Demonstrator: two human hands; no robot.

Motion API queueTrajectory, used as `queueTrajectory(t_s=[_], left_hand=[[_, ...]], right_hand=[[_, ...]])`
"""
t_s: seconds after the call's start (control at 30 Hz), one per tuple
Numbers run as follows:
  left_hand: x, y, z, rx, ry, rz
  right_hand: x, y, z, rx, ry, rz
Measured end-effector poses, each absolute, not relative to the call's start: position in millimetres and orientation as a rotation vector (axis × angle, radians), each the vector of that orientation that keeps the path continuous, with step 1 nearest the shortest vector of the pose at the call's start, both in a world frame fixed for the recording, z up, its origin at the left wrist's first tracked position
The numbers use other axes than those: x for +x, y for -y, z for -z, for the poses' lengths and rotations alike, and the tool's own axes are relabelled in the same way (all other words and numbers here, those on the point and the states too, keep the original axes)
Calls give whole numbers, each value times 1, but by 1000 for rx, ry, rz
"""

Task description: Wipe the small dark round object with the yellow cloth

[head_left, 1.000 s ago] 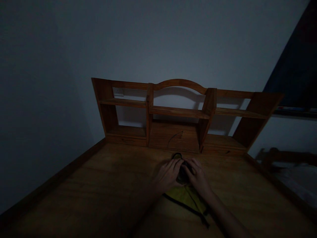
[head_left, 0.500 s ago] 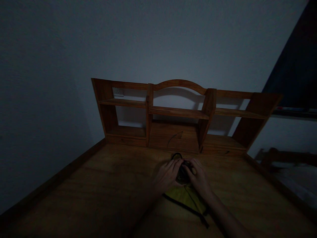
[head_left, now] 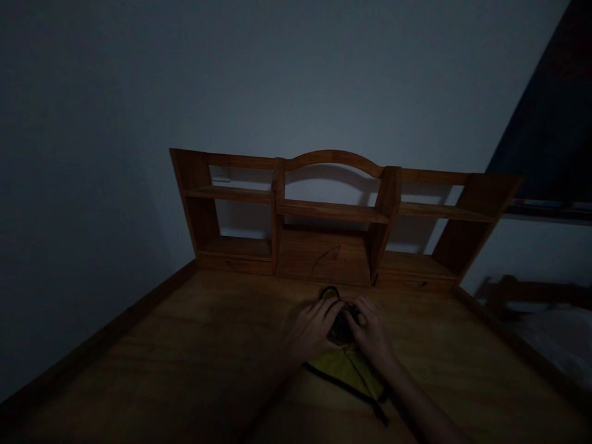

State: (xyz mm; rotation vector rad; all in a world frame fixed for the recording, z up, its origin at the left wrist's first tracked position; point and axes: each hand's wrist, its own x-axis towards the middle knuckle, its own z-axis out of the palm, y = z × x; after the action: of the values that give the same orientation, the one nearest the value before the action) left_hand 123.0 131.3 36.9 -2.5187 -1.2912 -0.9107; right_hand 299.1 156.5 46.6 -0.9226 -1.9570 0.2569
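Observation:
Between my two hands is a small dark object (head_left: 341, 331), roughly round with a slight shine; poor light hides its exact kind. It sits over a yellow-green cloth piece (head_left: 345, 369) with black edging, which lies on the desk and ends in a dark strap at the lower right. My left hand (head_left: 314, 327) is closed around the object's left side, fingers bent over its top. On the other side, my right hand (head_left: 371, 333) grips it with curled fingers, the thumb across its front. A black-edged loop shows just beyond my left fingers.
The wooden desk (head_left: 185, 345) has raised side edges. At its back stands a wooden shelf unit (head_left: 333, 213) with several compartments, small drawers and a middle panel. A wall outlet (head_left: 219, 174) shows behind it at left. A dark window or board (head_left: 550, 129) is at right.
My left fingers have shifted slightly right over the top of the dark object. My right hand and the cloth are nearly where they were.

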Motion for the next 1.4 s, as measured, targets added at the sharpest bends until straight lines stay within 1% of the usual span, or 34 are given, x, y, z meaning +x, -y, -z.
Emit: queueTrajectory(t_s=[0.27,0.77,1.4], left_hand=[[124,-130,-34,-2480,1292,972],[124,-129,-39,-2465,1293,919],[123,-129,-41,-2468,1288,896]], right_hand=[[296,-149,-53,-924,1923,-267],[296,-148,-56,-855,1909,-324],[301,-155,-52,-854,1931,-238]])
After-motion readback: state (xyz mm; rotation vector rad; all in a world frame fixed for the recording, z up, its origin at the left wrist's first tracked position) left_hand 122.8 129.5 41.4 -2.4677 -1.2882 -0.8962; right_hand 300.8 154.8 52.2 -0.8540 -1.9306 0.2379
